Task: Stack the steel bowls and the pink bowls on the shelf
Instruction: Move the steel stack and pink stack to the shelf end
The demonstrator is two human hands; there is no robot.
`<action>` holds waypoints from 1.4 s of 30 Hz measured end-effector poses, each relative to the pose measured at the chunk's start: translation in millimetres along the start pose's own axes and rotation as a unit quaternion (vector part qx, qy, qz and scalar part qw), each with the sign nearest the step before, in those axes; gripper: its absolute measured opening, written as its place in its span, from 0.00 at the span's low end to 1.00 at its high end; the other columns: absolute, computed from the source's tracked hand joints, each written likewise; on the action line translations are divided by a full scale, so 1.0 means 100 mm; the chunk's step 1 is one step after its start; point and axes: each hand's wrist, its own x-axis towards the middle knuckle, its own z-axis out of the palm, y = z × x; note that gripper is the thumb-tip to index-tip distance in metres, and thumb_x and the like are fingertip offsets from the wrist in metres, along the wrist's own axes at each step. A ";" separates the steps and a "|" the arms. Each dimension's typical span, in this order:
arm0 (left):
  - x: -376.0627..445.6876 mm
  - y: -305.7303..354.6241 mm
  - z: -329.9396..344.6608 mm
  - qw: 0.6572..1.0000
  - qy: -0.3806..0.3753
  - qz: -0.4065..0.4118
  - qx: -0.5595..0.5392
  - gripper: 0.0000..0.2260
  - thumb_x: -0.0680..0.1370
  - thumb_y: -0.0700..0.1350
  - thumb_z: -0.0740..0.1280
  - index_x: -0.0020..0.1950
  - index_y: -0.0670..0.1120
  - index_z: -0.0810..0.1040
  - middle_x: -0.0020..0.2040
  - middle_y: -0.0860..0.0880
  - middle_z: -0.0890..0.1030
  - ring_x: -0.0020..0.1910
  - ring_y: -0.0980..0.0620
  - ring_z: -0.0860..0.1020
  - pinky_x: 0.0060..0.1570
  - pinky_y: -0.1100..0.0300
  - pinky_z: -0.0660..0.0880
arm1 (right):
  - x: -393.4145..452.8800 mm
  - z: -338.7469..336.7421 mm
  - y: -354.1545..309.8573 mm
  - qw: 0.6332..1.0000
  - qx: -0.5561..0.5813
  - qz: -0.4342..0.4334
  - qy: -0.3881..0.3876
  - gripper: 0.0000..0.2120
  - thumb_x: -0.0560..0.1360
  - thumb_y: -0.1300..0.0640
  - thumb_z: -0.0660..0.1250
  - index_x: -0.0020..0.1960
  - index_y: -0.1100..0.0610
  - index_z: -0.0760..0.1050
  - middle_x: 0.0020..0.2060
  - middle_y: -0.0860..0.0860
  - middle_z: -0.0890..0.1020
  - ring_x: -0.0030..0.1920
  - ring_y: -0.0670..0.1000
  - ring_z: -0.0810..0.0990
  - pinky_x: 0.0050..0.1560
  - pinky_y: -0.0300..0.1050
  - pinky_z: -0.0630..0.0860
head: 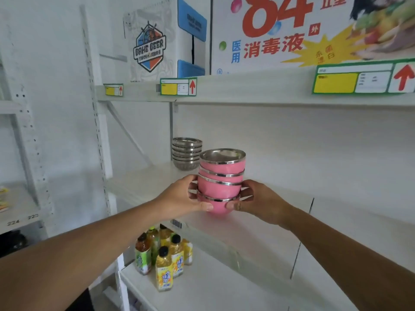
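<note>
A stack of several pink bowls (pixel 221 184) with steel rims and steel insides is held between both hands at the front edge of the white middle shelf (pixel 143 182). My left hand (pixel 182 199) grips the stack's left side near the bottom. My right hand (pixel 260 202) grips its right side, thumb on the lowest bowl. A stack of several steel bowls (pixel 186 153) stands on the same shelf, behind and left of the pink stack, near the back wall.
The upper shelf (pixel 247 88) carries a beer carton (pixel 152 41) and a large disinfectant box (pixel 303 30), with price tags on its edge. Drink bottles (pixel 164 259) stand on the lower shelf. A white upright post (pixel 96 113) rises at left.
</note>
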 end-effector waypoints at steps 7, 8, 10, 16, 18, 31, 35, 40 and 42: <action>0.34 -0.28 0.07 1.000 -0.014 -0.001 -0.014 0.45 0.65 0.59 0.86 0.80 0.53 0.73 0.69 0.55 0.84 0.64 0.55 0.86 0.70 0.47 0.81 | 0.35 0.04 0.33 1.000 0.002 0.006 -0.009 0.35 0.69 0.40 0.84 0.71 0.49 0.77 0.58 0.44 0.86 0.57 0.47 0.86 0.61 0.51 0.84; 0.36 -0.31 0.07 1.000 -0.017 0.003 -0.013 0.46 0.66 0.61 0.85 0.80 0.53 0.72 0.70 0.56 0.84 0.65 0.56 0.85 0.71 0.47 0.81 | 0.37 0.05 0.35 1.000 -0.001 0.005 -0.007 0.36 0.69 0.37 0.83 0.72 0.48 0.76 0.59 0.43 0.85 0.57 0.46 0.85 0.61 0.50 0.84; 0.38 -0.35 0.05 0.999 -0.026 0.016 0.022 0.46 0.68 0.69 0.81 0.82 0.57 0.71 0.71 0.58 0.83 0.67 0.58 0.83 0.72 0.48 0.79 | 0.34 0.04 0.35 0.999 -0.040 0.003 -0.005 0.42 0.67 0.29 0.78 0.75 0.47 0.74 0.61 0.41 0.84 0.57 0.45 0.85 0.60 0.48 0.84; 0.32 -0.56 -0.10 0.925 0.023 0.115 0.362 0.38 0.80 0.77 0.55 0.82 0.55 0.71 0.76 0.53 0.81 0.70 0.52 0.80 0.63 0.50 0.80 | 0.14 0.13 0.32 0.932 -0.359 -0.010 0.043 0.48 0.73 0.15 0.46 0.81 0.46 0.65 0.74 0.49 0.80 0.68 0.52 0.81 0.65 0.55 0.81; 0.32 -0.61 -0.13 0.903 0.026 0.140 0.405 0.37 0.81 0.75 0.51 0.79 0.52 0.74 0.72 0.51 0.83 0.67 0.49 0.82 0.58 0.51 0.81 | 0.12 0.21 0.27 0.912 -0.408 -0.007 0.045 0.46 0.76 0.18 0.42 0.81 0.47 0.63 0.76 0.50 0.79 0.69 0.53 0.81 0.66 0.55 0.81; 1.36 -0.96 -0.09 0.933 -0.038 0.107 0.343 0.28 0.88 0.64 0.56 0.81 0.48 0.70 0.77 0.44 0.78 0.72 0.42 0.79 0.67 0.43 0.78 | 1.05 0.27 0.47 0.925 -0.375 0.017 0.063 0.35 0.84 0.29 0.53 0.77 0.55 0.67 0.73 0.56 0.80 0.66 0.58 0.82 0.63 0.56 0.80; 1.76 -1.00 -0.11 0.941 -0.053 0.086 0.324 0.27 0.89 0.61 0.57 0.85 0.50 0.66 0.81 0.44 0.75 0.76 0.41 0.77 0.72 0.45 0.75 | 1.49 0.21 0.63 0.933 -0.352 0.022 0.063 0.35 0.84 0.29 0.53 0.78 0.54 0.67 0.74 0.56 0.80 0.66 0.58 0.82 0.64 0.56 0.80; 2.09 -1.08 -0.05 0.946 -0.057 0.055 0.314 0.26 0.90 0.58 0.58 0.85 0.48 0.65 0.82 0.44 0.74 0.78 0.42 0.74 0.74 0.48 0.73 | 1.82 0.17 0.79 0.941 -0.330 0.035 0.067 0.36 0.84 0.29 0.52 0.80 0.53 0.65 0.75 0.55 0.79 0.68 0.58 0.82 0.65 0.58 0.80; 2.11 -1.09 -0.04 0.951 -0.059 0.053 0.299 0.26 0.89 0.59 0.58 0.85 0.49 0.65 0.83 0.44 0.73 0.79 0.42 0.74 0.74 0.48 0.73 | 1.85 0.14 0.85 0.944 -0.321 0.032 0.065 0.37 0.84 0.28 0.52 0.82 0.53 0.63 0.77 0.55 0.77 0.70 0.59 0.81 0.66 0.58 0.79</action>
